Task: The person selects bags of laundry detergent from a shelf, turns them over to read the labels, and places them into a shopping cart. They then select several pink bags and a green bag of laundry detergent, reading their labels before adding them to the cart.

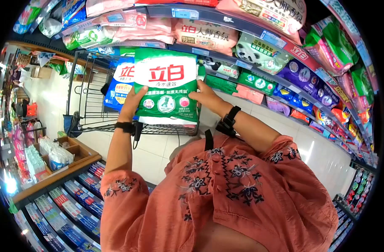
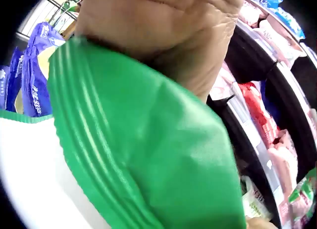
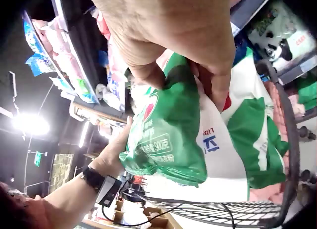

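Observation:
A green and white bag of laundry detergent is held upright between both hands, its printed front toward the person. The left hand grips its left side, thumb on the front. On the opposite edge, the right hand pinches the bag with its thumb in front. From the right wrist, the right hand shows thumb and fingers around the green edge. Close up in the left wrist view, the left hand lies against the bag's green end. The bag overlaps a wire shopping cart.
A blue detergent bag stands in the cart behind the held one. More white and green packs are in the cart in the right wrist view. Shelves of bagged detergent curve ahead and right. A wooden bin stands at left.

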`<state>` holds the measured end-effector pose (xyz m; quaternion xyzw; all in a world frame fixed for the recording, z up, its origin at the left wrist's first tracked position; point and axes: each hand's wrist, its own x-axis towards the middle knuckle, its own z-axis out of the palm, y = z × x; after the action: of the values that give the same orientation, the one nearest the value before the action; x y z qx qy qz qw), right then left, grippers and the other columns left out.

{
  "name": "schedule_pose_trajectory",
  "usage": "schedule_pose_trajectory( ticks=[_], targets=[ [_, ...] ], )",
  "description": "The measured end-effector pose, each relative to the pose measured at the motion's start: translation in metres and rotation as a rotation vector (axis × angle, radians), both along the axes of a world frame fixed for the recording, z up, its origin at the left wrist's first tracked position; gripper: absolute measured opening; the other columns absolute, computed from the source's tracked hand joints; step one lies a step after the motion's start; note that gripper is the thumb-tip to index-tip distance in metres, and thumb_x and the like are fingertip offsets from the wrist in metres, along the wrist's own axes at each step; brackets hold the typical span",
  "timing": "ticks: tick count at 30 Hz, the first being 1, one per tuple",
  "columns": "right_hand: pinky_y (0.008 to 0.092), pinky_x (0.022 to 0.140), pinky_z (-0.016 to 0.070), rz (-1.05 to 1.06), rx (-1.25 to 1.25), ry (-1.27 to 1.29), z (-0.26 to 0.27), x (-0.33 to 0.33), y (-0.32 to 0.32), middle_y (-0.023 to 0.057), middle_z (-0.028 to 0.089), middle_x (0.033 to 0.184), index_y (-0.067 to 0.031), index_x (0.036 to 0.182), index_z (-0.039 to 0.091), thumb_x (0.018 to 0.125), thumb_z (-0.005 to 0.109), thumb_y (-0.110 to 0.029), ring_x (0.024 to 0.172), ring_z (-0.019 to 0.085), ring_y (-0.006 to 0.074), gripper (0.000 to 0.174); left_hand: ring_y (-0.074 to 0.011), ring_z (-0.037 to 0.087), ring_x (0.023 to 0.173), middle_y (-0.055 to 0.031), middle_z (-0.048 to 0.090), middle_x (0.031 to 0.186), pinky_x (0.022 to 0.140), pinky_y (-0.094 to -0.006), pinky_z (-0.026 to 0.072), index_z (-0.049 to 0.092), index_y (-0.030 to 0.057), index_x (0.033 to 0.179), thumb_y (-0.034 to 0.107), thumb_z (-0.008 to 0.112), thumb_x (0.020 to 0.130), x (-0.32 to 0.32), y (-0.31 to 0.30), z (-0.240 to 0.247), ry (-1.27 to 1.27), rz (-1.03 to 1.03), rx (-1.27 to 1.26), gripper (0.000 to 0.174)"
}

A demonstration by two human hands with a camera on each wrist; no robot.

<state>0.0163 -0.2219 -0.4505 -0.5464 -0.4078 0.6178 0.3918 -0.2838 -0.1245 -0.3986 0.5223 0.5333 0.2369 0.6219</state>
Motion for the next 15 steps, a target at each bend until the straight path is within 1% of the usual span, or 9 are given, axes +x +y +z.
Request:
schedule_pose_trajectory(
  ticks=[1,2,5,6,9,10,13,14,15],
  targets=[
    [0.0314,0.057,0.0498,-0.01,-0.03,-0.015,-0.012,-0.002,0.004,0.0101,0.063,0.101,0.0021,0.13,0.047,0.083,0.069,-0.02,0.077,0.062,0.0155,0.056,-0.0196,0.058,0.114,-0.0125,0.061,0.129,0.097,-0.0327,0.0465,0.048,-0.0036,0.14,0.034,0.069,0.095,0.006,0.003,0.0,0.043,-0.032,0.024,0.063],
    [0.0312,0.048,0.0457,-0.04,0.033,-0.015,-0.025,-0.004,0.005,0.0101,0.063,0.093,0.0035,0.127,0.048,0.082,0.069,-0.023,0.065,0.059,0.014,0.056,-0.0207,0.058,0.113,-0.0148,0.062,0.127,0.097,-0.0337,0.0466,0.044,-0.0047,0.142,0.034,0.069,0.094,0.01,0.002,0.001,0.109,-0.061,0.058,0.066],
    [0.0308,0.049,0.047,0.089,-0.067,-0.174,-0.055,-0.001,0.011,0.0125,0.064,0.09,0.0056,0.123,0.049,0.082,0.069,-0.024,0.064,0.061,0.0159,0.054,-0.0218,0.057,0.115,-0.016,0.061,0.128,0.097,-0.0342,0.0465,0.047,-0.0058,0.138,0.026,0.07,0.093,-0.01,0.014,-0.071,0.2,-0.118,0.204,0.059],
    [0.031,0.049,0.0472,0.076,-0.07,-0.182,-0.055,-0.003,0.012,0.0129,0.064,0.089,0.0061,0.122,0.049,0.082,0.069,-0.025,0.063,0.061,0.0168,0.054,-0.0262,0.057,0.116,-0.0216,0.058,0.13,0.098,-0.0363,0.0462,0.044,-0.0067,0.139,0.025,0.071,0.092,-0.006,0.009,-0.065,0.272,-0.11,0.275,0.064],
    [0.0318,0.048,0.0482,0.055,-0.089,-0.188,-0.059,-0.006,0.014,0.0142,0.065,0.086,0.0074,0.119,0.05,0.083,0.069,-0.026,0.061,0.063,0.0197,0.053,-0.0327,0.055,0.12,-0.0279,0.052,0.134,0.1,-0.0402,0.0449,0.036,-0.009,0.143,0.03,0.073,0.09,0.0,-0.001,-0.068,0.6,-0.085,0.428,0.076],
    [0.0324,0.048,0.0486,0.065,-0.103,-0.177,-0.061,-0.005,0.016,0.0145,0.066,0.086,0.0078,0.119,0.05,0.083,0.068,-0.025,0.061,0.063,0.0209,0.052,-0.0405,0.048,0.13,-0.0344,0.044,0.141,0.107,-0.0423,0.0411,0.026,-0.0116,0.149,0.036,0.074,0.089,0.003,-0.007,-0.066,0.605,-0.091,0.44,0.09],
    [0.0335,0.047,0.0496,0.07,-0.151,-0.201,-0.068,-0.004,0.023,0.0164,0.067,0.087,0.0093,0.121,0.05,0.083,0.067,-0.025,0.062,0.066,0.0237,0.053,-0.0442,0.039,0.139,-0.0372,0.04,0.145,0.113,-0.0431,0.0353,0.019,-0.0133,0.152,0.04,0.074,0.088,0.007,-0.015,-0.063,0.59,-0.146,0.468,0.099],
    [0.0338,0.047,0.0499,0.069,-0.167,-0.219,-0.07,-0.003,0.026,0.0173,0.067,0.088,0.0099,0.122,0.05,0.084,0.066,-0.025,0.062,0.066,0.0245,0.054,-0.0466,0.035,0.142,-0.0385,0.036,0.148,0.116,-0.0437,0.0315,0.017,-0.0129,0.153,0.041,0.073,0.089,0.007,-0.013,-0.062,0.568,-0.152,0.4,0.101],
    [0.0343,0.051,0.0526,0.094,-0.19,-0.24,-0.062,-0.003,0.028,0.0173,0.068,0.091,0.0094,0.121,0.053,0.085,0.066,-0.023,0.067,0.068,0.0249,0.051,-0.0469,0.037,0.139,-0.0383,0.038,0.146,0.114,-0.0447,0.0344,0.019,-0.0126,0.152,0.04,0.074,0.088,0.006,-0.011,-0.062,0.569,-0.162,0.4,0.1]
  ],
)
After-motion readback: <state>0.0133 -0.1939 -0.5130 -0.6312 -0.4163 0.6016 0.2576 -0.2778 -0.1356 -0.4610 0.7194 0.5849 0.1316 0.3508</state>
